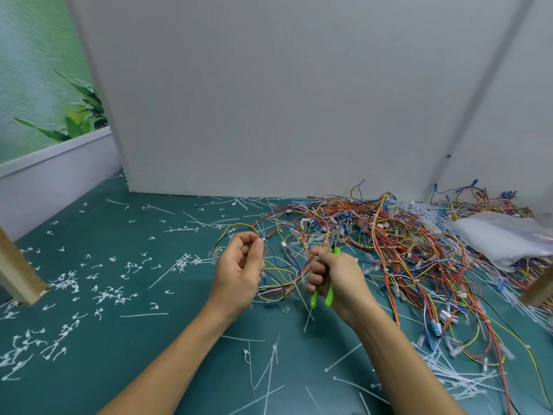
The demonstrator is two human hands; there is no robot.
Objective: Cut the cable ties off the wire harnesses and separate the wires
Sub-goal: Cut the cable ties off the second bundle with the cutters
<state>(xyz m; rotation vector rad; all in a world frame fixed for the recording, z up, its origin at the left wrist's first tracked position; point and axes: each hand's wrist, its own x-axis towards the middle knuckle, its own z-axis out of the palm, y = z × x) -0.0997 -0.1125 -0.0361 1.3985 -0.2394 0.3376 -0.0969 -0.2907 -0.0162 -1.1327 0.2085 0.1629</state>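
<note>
Many ties cut, many wires left

One harness [285, 287] lies just left of the big wire pile [404, 235]. The left hand [239, 271] grip pinches its wire; the right hand [335, 277] grip squeezes green cutters [330, 292]. Lots of cut ties [104, 296] dot the tabletop [179, 339] left of the pile. I think much work remains.

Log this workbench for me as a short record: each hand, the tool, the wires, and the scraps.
left hand: pinches wires of a wire harness
right hand: grips green-handled cutters, tip pointing away
wire pile: tangled, to the right of both hands
cut cable ties: scattered over the green mat
plastic bag: far right, on the wires
</note>
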